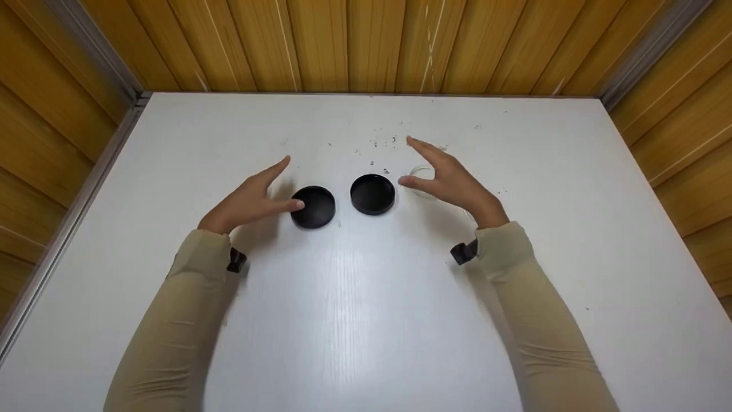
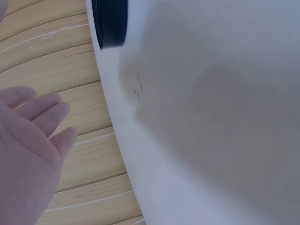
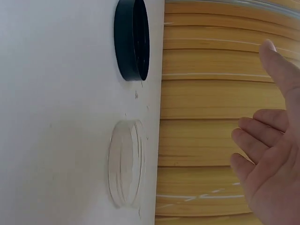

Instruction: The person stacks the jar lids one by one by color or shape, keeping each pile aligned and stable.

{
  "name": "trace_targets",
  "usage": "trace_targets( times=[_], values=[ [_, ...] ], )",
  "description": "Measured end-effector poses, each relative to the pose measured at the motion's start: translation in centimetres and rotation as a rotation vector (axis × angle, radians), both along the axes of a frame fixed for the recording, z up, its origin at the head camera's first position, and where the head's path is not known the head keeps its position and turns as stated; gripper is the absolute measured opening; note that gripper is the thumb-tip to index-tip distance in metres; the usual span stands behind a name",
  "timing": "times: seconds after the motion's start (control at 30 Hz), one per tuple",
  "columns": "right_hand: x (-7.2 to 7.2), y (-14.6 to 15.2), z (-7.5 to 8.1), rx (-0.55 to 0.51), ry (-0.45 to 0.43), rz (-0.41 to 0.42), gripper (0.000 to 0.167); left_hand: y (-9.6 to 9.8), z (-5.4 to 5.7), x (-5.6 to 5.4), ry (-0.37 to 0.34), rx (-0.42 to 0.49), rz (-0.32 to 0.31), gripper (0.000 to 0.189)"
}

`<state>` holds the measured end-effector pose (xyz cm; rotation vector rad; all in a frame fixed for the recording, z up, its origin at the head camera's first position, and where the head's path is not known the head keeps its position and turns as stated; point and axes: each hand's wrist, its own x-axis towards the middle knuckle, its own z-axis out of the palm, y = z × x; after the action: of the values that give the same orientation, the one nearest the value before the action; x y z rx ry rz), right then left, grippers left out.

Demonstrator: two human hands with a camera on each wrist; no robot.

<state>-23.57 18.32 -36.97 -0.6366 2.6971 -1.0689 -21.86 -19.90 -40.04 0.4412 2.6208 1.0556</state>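
Two shallow round black dishes lie on the white table (image 1: 343,320), a left one (image 1: 318,210) and a right one (image 1: 372,195). My left hand (image 1: 246,200) is raised with fingers extended and thumb spread, the thumb tip overlapping the left dish in the head view. Over on the other side, my right hand (image 1: 454,180) holds nothing, thumb and fingers wide apart. Partly behind it is a clear round dish (image 3: 123,164), low and see-through. The left wrist view catches one black dish (image 2: 112,23) at its top edge, well apart from the fingers.
Small dark specks (image 1: 393,139) are scattered beyond the dishes. Wood-patterned panels (image 1: 320,46) border the table at the back and both sides. A black wrist device (image 1: 464,252) shows below the right sleeve, another (image 1: 237,260) by the left.
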Motion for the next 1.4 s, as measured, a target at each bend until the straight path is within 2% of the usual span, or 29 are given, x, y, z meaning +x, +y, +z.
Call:
trace_targets(
  times=[0.1,0.27,0.5,0.7,0.83,1.03,1.4],
  values=[
    [-0.3,-1.8,-0.4,0.018,-0.022,0.063,0.09,0.0,-0.2,0.0,-0.026,-0.022,-0.038,0.101],
    [-0.6,-4.6,-1.1,0.051,-0.07,0.148,0.089,0.2,-0.6,0.1,-0.06,-0.045,-0.059,0.103],
    [-0.8,-8.0,-2.1,0.155,-0.126,0.207,0.088,0.5,-1.2,0.1,-0.057,-0.101,-0.094,0.102],
    [-0.9,-10.4,-2.9,0.221,-0.129,0.257,0.091,0.6,-1.5,0.1,-0.057,-0.104,-0.123,0.098],
    [-0.7,-11.6,-3.3,0.249,-0.105,0.273,0.09,0.6,-1.6,0.2,-0.066,-0.093,-0.142,0.096],
    [-0.3,-13.1,-4.1,0.301,-0.061,0.28,0.086,0.8,-1.6,0.5,-0.07,-0.114,-0.129,0.086],
    [0.2,-13.6,-4.3,0.313,-0.046,0.266,0.081,0.6,-1.4,0.7,-0.034,-0.122,-0.135,0.079]
  ],
)
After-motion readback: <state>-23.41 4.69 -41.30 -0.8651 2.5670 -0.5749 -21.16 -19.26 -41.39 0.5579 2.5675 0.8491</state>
